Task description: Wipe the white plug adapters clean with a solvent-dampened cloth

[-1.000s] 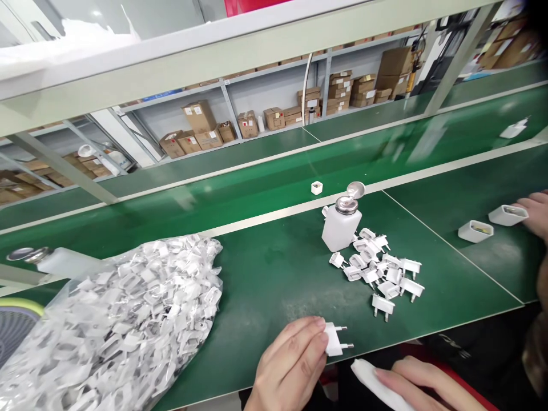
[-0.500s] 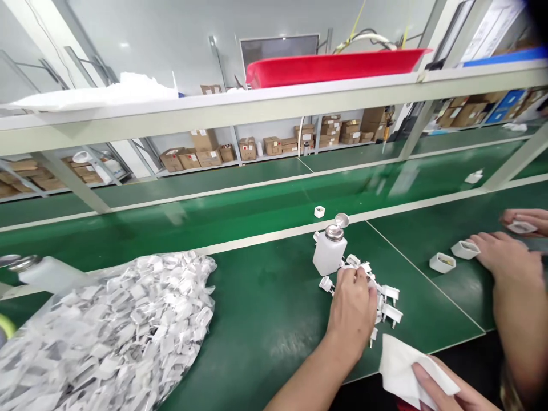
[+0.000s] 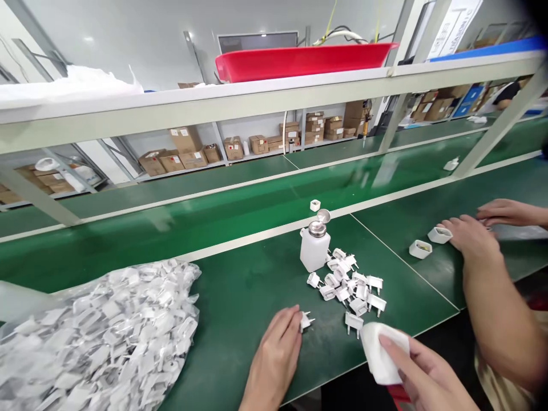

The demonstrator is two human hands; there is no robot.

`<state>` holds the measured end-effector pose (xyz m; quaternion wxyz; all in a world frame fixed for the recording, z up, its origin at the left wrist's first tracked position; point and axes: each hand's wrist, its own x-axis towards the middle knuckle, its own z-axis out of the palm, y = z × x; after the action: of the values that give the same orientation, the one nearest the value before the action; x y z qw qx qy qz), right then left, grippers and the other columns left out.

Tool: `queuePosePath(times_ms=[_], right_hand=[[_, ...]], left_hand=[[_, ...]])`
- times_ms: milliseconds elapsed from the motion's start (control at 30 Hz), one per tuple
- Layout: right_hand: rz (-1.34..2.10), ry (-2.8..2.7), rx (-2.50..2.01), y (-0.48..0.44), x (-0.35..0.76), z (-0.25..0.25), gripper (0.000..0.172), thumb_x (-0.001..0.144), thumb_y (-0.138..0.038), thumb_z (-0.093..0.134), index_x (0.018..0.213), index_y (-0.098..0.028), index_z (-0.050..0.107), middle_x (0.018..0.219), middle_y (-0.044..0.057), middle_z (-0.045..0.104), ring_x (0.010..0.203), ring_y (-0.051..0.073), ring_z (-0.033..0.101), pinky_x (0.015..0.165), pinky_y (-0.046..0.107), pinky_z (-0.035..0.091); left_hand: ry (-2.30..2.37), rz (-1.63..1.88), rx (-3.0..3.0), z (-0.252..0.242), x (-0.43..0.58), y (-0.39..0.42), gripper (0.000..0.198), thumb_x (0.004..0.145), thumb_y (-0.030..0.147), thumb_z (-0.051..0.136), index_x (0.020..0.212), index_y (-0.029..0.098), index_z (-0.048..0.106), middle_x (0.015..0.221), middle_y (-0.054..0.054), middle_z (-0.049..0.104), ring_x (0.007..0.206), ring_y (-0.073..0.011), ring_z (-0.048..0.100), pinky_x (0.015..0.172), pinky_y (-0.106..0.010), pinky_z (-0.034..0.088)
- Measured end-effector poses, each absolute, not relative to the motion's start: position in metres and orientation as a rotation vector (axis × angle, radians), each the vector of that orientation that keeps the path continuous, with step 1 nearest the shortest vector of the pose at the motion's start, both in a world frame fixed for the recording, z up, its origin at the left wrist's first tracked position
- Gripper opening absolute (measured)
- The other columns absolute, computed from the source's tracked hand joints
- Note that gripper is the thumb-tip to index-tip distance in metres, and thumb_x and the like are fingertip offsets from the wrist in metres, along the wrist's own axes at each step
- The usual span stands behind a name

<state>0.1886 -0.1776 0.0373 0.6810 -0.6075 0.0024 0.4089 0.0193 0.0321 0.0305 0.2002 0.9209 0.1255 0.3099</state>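
Note:
My left hand (image 3: 277, 348) pinches a small white plug piece (image 3: 305, 321) with two pins, low over the green table. My right hand (image 3: 422, 368) holds a folded white cloth (image 3: 384, 351) at the table's front edge. Between and beyond my hands lies a loose pile of white plug pieces (image 3: 342, 279), one of them (image 3: 354, 321) close to the cloth. Behind the pile stands a white dispenser bottle (image 3: 315, 249) with its metal lid flipped up. On the left, a clear plastic bag (image 3: 128, 325) is full of similar white pieces.
At the right, another person's hands (image 3: 473, 237) work beside two white housings (image 3: 420, 249). A small white housing (image 3: 315, 205) sits behind the bottle. A shelf rail (image 3: 257, 97) bearing a red tray (image 3: 303, 61) crosses above the table.
My left hand has moved from the pile toward the left and front, now with a plug piece. My right hand has the cloth more folded. The view has shifted slightly.

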Motion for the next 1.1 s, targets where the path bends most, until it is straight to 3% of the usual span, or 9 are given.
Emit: queuePosePath(times_ms=[67, 167, 267, 367, 500, 700, 900, 1100], right_hand=[[0.68, -0.182, -1.484, -0.151, 0.192, 0.058, 0.052, 0.079, -0.055, 0.081, 0.115, -0.017, 0.075, 0.103, 0.009, 0.079, 0.089, 0.026, 0.076, 0.076, 0.029, 0.063], [-0.187, -0.661, -1.808, -0.105, 0.217, 0.085, 0.033, 0.095, -0.041, 0.065, 0.116, -0.017, 0.074, 0.089, 0.008, 0.077, 0.071, 0.021, 0.071, 0.06, 0.028, 0.057], [-0.599, -0.964, -1.822, -0.062, 0.252, 0.104, 0.024, 0.098, -0.024, 0.056, 0.108, -0.021, 0.077, 0.104, 0.01, 0.074, 0.093, 0.023, 0.069, 0.08, 0.033, 0.056], [-0.577, -1.389, -1.828, -0.036, 0.274, 0.115, 0.037, 0.097, -0.012, 0.047, 0.116, -0.024, 0.076, 0.108, 0.009, 0.072, 0.097, 0.021, 0.067, 0.086, 0.032, 0.054], [-0.584, -1.618, -1.878, -0.03, 0.281, 0.123, 0.047, 0.094, -0.004, 0.042, 0.129, -0.019, 0.069, 0.111, 0.012, 0.066, 0.095, 0.022, 0.065, 0.079, 0.033, 0.053], [-0.515, -1.782, -1.896, -0.028, 0.285, 0.138, 0.045, 0.091, -0.001, 0.042, 0.122, -0.02, 0.068, 0.11, 0.008, 0.064, 0.091, 0.018, 0.066, 0.078, 0.028, 0.054], [-0.488, -1.808, -1.872, -0.024, 0.288, 0.148, 0.044, 0.09, 0.0, 0.041, 0.116, -0.02, 0.069, 0.106, 0.006, 0.065, 0.09, 0.015, 0.068, 0.08, 0.025, 0.054], [-0.48, -1.803, -1.847, -0.026, 0.29, 0.145, 0.043, 0.09, 0.0, 0.041, 0.116, -0.019, 0.069, 0.104, 0.006, 0.063, 0.088, 0.015, 0.066, 0.079, 0.024, 0.052]], left_hand=[[0.428, 0.828, 2.678, 0.024, -0.001, 0.039, 0.035, 0.099, 0.006, 0.047, 0.128, 0.016, 0.064, 0.126, -0.014, 0.075, 0.115, -0.0237, 0.074, 0.099, -0.036, 0.062], [0.459, 0.721, 2.795, 0.018, -0.014, 0.043, 0.044, 0.099, 0.005, 0.044, 0.137, 0.02, 0.061, 0.129, -0.012, 0.074, 0.114, -0.0218, 0.075, 0.095, -0.032, 0.063], [0.499, 0.581, 2.819, 0.021, -0.016, 0.041, 0.053, 0.097, 0.002, 0.041, 0.14, 0.026, 0.06, 0.135, -0.01, 0.071, 0.116, -0.02, 0.074, 0.095, -0.029, 0.062], [0.522, 0.501, 2.763, 0.031, -0.019, 0.036, 0.052, 0.097, 0.003, 0.043, 0.14, 0.026, 0.06, 0.14, -0.01, 0.068, 0.12, -0.0182, 0.072, 0.1, -0.025, 0.058], [0.489, 0.475, 2.675, 0.038, -0.025, 0.029, 0.045, 0.097, 0.013, 0.055, 0.14, 0.026, 0.06, 0.145, -0.011, 0.064, 0.126, -0.0214, 0.068, 0.102, -0.026, 0.057], [0.473, 0.707, 2.581, 0.015, -0.021, 0.028, 0.033, 0.103, 0.014, 0.045, 0.122, 0.026, 0.069, 0.133, -0.013, 0.069, 0.117, -0.0222, 0.072, 0.096, -0.03, 0.062], [0.504, 0.726, 2.499, 0.012, -0.018, 0.029, 0.041, 0.1, 0.011, 0.052, 0.138, 0.024, 0.06, 0.129, -0.011, 0.073, 0.117, -0.0215, 0.072, 0.099, -0.029, 0.061], [0.516, 0.746, 2.409, 0.013, -0.015, 0.029, 0.04, 0.097, 0.007, 0.056, 0.132, 0.021, 0.065, 0.127, -0.009, 0.074, 0.118, -0.022, 0.071, 0.101, -0.029, 0.06]])
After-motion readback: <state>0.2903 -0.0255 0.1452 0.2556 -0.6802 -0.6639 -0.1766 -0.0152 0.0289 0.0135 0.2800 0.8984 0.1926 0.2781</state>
